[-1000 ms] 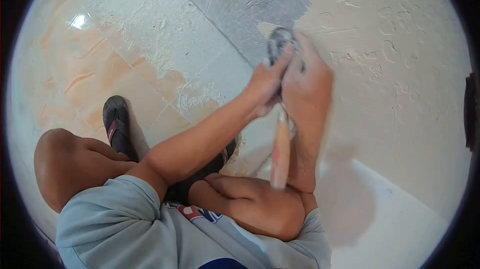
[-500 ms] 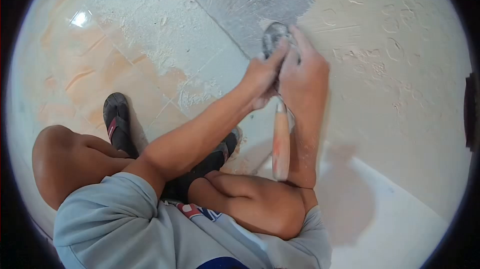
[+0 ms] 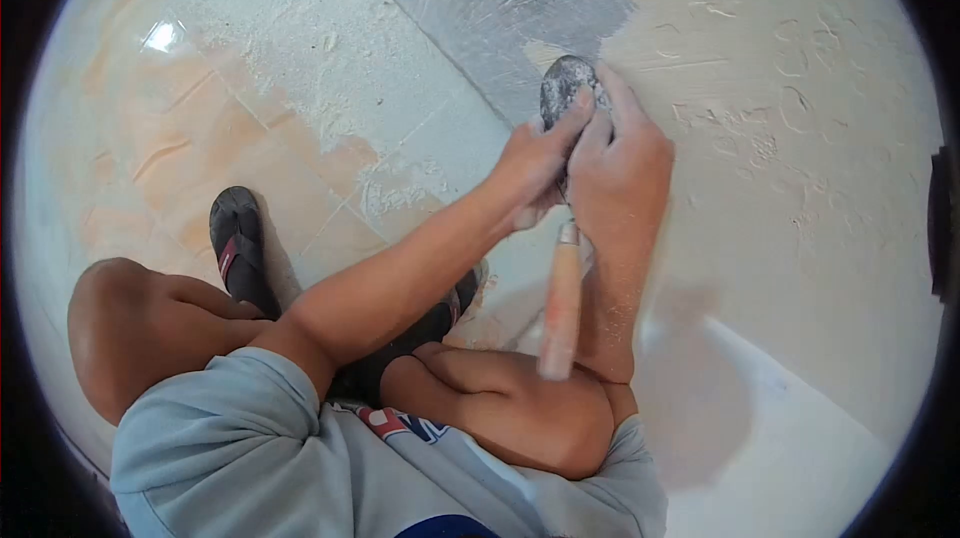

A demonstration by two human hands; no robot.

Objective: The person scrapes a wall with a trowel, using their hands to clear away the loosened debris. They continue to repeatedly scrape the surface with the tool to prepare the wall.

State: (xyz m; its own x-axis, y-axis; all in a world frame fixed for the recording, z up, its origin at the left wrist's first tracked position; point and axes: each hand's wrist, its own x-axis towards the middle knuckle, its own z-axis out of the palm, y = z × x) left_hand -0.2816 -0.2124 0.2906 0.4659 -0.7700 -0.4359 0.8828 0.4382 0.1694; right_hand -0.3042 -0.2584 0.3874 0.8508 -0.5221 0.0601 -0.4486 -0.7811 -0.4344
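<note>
both forearms are stretched forward, and a dark, dusty oval piece [image 3: 560,90] is pinched between the left hand [image 3: 540,168] and the right hand [image 3: 625,163], beside the wall's [image 3: 800,278] lower edge. any join to the wooden handle [image 3: 562,303] is hidden by the hands. pale dust [image 3: 290,33] is strewn over the floor [image 3: 190,173] along that edge.

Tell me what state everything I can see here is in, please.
Tool's dark end: dusted white
Wooden handle: not held
Left grip: closed on the tool
Right grip: closed on the tool
Pale surface: marked with outlines, with a streaky grey patch
Floor: partly covered in white residue
Shoes: worn, one partly hidden
Shirt: worn, creased
</note>
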